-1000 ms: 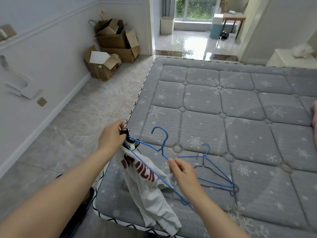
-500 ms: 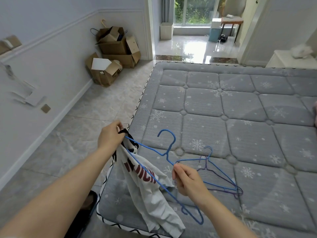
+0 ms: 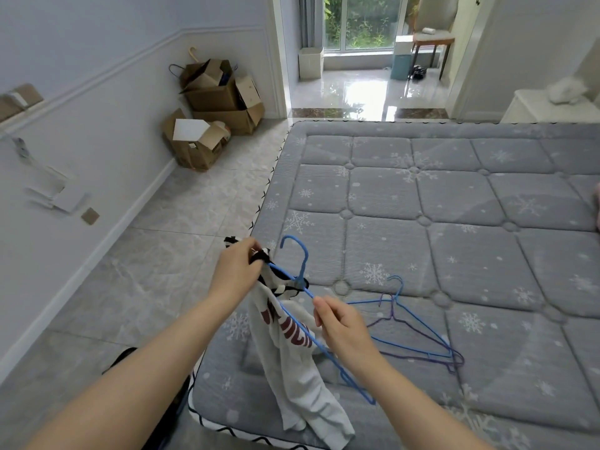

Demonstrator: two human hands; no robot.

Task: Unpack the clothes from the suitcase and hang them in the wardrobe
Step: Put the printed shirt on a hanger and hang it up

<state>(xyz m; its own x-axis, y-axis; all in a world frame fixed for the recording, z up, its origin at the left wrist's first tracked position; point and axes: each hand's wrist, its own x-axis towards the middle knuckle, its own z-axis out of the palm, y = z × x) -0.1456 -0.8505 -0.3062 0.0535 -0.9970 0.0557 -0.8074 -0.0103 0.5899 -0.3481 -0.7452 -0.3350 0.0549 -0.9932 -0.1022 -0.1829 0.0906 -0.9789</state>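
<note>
Both forearms reach forward, left hand (image 3: pixel 237 271) and right hand (image 3: pixel 341 323) fingers curled.

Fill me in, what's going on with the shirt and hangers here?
A person is fitting a white T-shirt onto a blue hanger over the corner of a grey mattress. The left hand grips the shirt's dark collar at one end of the hanger; the right hand pinches the hanger's wire. Two spare hangers, one blue, one purple, lie on the mattress.
</note>
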